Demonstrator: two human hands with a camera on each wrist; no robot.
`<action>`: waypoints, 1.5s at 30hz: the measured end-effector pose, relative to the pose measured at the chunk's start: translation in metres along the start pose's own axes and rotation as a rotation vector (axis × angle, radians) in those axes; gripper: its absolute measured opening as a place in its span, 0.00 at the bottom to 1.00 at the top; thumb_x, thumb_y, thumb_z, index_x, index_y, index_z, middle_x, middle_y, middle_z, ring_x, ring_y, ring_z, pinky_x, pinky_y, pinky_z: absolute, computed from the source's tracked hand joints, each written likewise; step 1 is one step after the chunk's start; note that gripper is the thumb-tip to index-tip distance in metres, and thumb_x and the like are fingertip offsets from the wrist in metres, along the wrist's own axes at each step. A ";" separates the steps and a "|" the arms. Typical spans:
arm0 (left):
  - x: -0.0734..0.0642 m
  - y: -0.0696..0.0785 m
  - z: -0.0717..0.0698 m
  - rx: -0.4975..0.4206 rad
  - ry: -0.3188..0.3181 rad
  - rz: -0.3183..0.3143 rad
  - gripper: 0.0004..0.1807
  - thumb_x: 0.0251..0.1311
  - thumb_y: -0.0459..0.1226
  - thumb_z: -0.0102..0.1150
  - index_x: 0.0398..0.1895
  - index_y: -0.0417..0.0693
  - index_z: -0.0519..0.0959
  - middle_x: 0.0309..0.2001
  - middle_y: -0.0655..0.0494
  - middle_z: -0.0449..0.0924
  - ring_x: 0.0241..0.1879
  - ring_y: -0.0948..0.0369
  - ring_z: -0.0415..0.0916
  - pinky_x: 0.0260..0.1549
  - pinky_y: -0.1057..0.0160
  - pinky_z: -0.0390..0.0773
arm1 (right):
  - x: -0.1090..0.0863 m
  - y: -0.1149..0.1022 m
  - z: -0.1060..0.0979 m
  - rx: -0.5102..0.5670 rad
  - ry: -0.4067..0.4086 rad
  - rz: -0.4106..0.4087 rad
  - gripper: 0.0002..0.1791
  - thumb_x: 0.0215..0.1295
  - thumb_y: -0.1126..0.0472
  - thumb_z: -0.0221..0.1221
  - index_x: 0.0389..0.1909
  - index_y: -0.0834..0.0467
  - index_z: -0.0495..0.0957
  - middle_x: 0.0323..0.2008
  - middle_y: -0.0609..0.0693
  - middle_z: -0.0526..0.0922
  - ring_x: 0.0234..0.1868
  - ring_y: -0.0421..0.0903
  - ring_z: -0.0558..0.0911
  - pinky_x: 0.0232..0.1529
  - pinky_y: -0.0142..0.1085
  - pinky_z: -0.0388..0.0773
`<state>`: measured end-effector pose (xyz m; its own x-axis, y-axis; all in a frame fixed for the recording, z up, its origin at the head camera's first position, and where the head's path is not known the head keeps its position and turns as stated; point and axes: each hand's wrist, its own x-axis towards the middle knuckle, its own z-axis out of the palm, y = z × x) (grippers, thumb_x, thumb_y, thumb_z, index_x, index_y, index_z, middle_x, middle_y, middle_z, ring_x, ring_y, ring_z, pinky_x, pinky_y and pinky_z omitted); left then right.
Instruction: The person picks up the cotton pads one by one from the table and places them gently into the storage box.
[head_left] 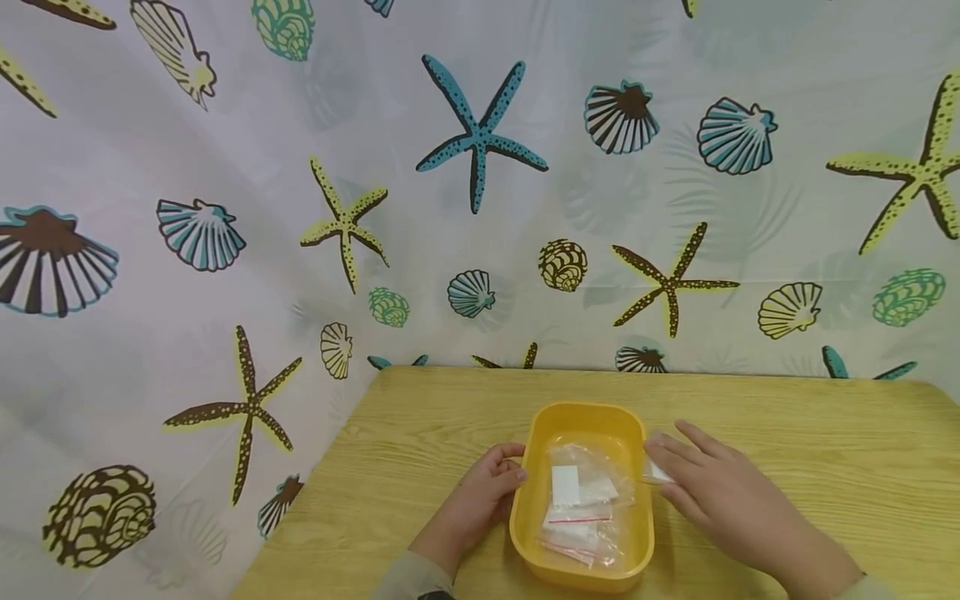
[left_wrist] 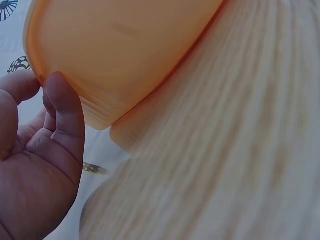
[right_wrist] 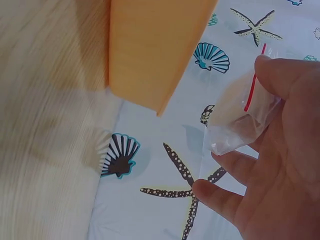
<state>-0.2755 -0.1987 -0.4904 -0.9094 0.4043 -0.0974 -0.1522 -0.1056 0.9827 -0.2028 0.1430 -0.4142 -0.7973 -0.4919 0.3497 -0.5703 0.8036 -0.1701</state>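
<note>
A yellow plastic bin (head_left: 520,512) sits on the table, holding several small clear zip bags (head_left: 576,521) with red seal lines and white pieces. At its left side my left hand (head_left: 483,492) holds the rim edge between thumb and fingertips; the left wrist view shows those fingertips (left_wrist: 60,87) against the bin wall (left_wrist: 125,55). To the right of the bin, my right hand (head_left: 723,492) pinches another clear zip bag (right_wrist: 240,125) with a red seal line. Seen from the head, that bag is mostly behind the fingers and close to the bin's right rim.
The wood-grain table (head_left: 420,417) extends to both sides of the bin. Behind it and at the left hangs a pale curtain (head_left: 525,225) printed with starfish and shells.
</note>
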 end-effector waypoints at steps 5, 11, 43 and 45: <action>0.001 -0.001 0.002 0.010 0.007 -0.001 0.25 0.73 0.34 0.55 0.69 0.39 0.65 0.43 0.47 0.76 0.39 0.59 0.78 0.38 0.61 0.83 | 0.009 -0.004 0.001 0.018 0.014 -0.017 0.26 0.77 0.49 0.53 0.71 0.54 0.72 0.69 0.51 0.73 0.73 0.61 0.62 0.63 0.64 0.67; 0.003 0.002 0.003 0.015 0.000 0.010 0.25 0.72 0.34 0.55 0.69 0.39 0.65 0.42 0.47 0.75 0.38 0.58 0.78 0.37 0.61 0.83 | 0.020 -0.008 0.002 0.020 0.029 -0.042 0.27 0.77 0.48 0.55 0.71 0.54 0.72 0.69 0.51 0.73 0.74 0.60 0.62 0.65 0.62 0.65; 0.006 0.000 0.001 0.050 -0.008 -0.017 0.28 0.71 0.37 0.56 0.70 0.39 0.63 0.43 0.47 0.76 0.40 0.58 0.78 0.40 0.60 0.83 | 0.063 -0.027 0.028 0.056 -0.063 -0.017 0.36 0.67 0.36 0.60 0.73 0.45 0.70 0.74 0.53 0.66 0.75 0.61 0.58 0.66 0.62 0.63; 0.006 0.000 0.002 0.056 -0.001 -0.006 0.28 0.71 0.37 0.56 0.70 0.38 0.63 0.44 0.46 0.76 0.41 0.58 0.78 0.41 0.60 0.83 | 0.062 -0.023 0.026 0.056 -0.047 -0.011 0.38 0.65 0.34 0.60 0.73 0.44 0.70 0.74 0.55 0.64 0.75 0.62 0.58 0.66 0.63 0.63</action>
<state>-0.2803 -0.1948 -0.4909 -0.9083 0.4053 -0.1031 -0.1355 -0.0519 0.9894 -0.2443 0.0852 -0.4123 -0.7988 -0.5166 0.3083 -0.5880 0.7789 -0.2180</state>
